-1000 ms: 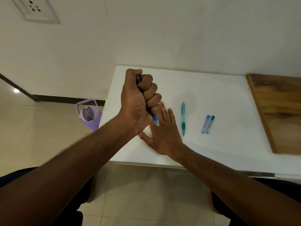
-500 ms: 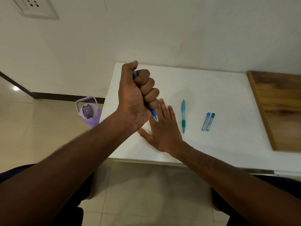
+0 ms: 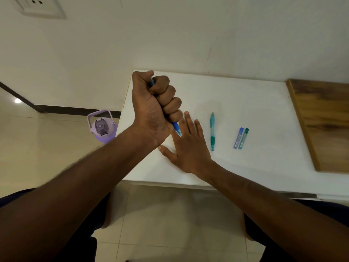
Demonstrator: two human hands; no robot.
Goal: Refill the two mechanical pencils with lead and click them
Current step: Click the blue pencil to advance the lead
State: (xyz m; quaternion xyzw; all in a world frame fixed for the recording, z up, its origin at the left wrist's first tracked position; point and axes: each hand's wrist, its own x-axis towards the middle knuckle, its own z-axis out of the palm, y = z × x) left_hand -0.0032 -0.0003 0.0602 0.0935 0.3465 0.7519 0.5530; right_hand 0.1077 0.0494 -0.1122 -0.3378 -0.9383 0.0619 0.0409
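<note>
My left hand (image 3: 151, 108) grips the blue mechanical pencil (image 3: 176, 127) in a fist above the white table (image 3: 245, 103), thumb over its top end and tip pointing down toward the back of my right hand. My right hand (image 3: 188, 146) lies flat on the table with straight fingers, just under the pencil's tip. A teal mechanical pencil (image 3: 212, 131) lies on the table to the right of that hand, tip toward me. Further right lie a blue lead case (image 3: 238, 138) and a teal lead case (image 3: 243, 138), side by side.
A wooden board (image 3: 324, 121) covers the table's right end. A purple water bottle (image 3: 102, 127) stands on the tiled floor left of the table. The wall runs behind the table, with a socket plate (image 3: 40, 5) at the upper left. My knees show under the near edge.
My left fist with the blue pencil has stayed over my right hand, with the thumb shifting on the pencil's top. The right hand stays flat. The view has shifted slightly.
</note>
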